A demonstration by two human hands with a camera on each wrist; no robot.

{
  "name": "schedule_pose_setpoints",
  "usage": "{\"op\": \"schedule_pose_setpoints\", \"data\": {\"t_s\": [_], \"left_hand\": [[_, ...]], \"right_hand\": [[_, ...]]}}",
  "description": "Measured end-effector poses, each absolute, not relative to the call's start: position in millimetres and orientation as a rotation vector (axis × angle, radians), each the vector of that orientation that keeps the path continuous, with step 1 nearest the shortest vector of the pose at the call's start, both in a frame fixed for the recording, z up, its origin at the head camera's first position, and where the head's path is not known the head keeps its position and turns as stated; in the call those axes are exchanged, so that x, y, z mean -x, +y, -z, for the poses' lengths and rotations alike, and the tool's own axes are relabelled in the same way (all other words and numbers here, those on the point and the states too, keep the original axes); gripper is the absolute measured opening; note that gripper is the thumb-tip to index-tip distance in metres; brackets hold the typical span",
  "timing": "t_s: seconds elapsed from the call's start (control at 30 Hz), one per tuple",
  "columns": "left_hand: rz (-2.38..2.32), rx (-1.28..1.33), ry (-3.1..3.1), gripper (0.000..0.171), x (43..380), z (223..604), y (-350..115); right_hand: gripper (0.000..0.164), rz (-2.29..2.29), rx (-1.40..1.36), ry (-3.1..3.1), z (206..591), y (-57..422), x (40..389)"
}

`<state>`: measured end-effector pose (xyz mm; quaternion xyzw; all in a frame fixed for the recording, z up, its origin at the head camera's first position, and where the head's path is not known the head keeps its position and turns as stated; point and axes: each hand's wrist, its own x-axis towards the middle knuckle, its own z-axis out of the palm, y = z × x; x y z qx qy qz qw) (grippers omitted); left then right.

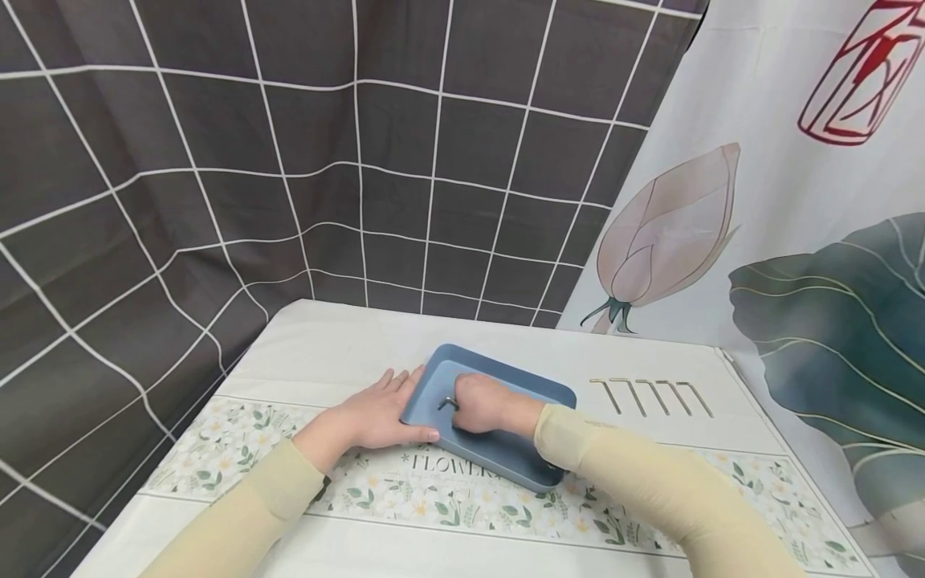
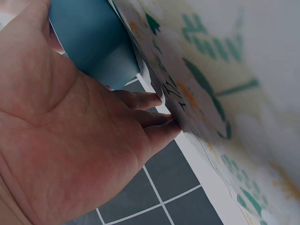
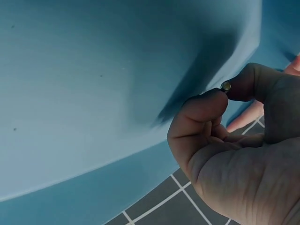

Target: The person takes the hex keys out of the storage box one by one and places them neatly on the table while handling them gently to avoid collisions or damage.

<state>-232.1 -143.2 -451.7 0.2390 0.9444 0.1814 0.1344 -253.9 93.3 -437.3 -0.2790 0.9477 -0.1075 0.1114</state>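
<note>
Inside the blue tray (image 1: 491,470), my right hand (image 1: 480,404) pinches an L-shaped hex key (image 1: 446,403) between thumb and forefinger. The key's bent end shows beside the fist in the head view, and its round tip shows between the fingertips in the right wrist view. My left hand (image 1: 376,413) lies against the tray's left corner, with the thumb along the front side and the fingers along the left side. Its fingers look nearly straight in the left wrist view, with their tips touching the tablecloth. The right forearm hides part of the tray's inside.
Several brass-coloured L-shaped hex keys (image 1: 636,397) lie in a row on the table to the right of the tray. A white tablecloth with a floral band (image 1: 426,506) covers the table. Behind it hangs a dark checked curtain (image 1: 390,201), with a white printed curtain (image 1: 665,265) at the right.
</note>
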Motion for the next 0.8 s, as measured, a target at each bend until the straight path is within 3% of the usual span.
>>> {"op": "schedule_pose_setpoints", "data": {"t_s": [0.8], "left_hand": [[-0.522, -0.664, 2.734, 0.126, 228.9, 448.7, -142.0]], "right_hand": [[0.029, 0.371, 0.772, 2.805, 413.3, 102.6, 251.1]]}}
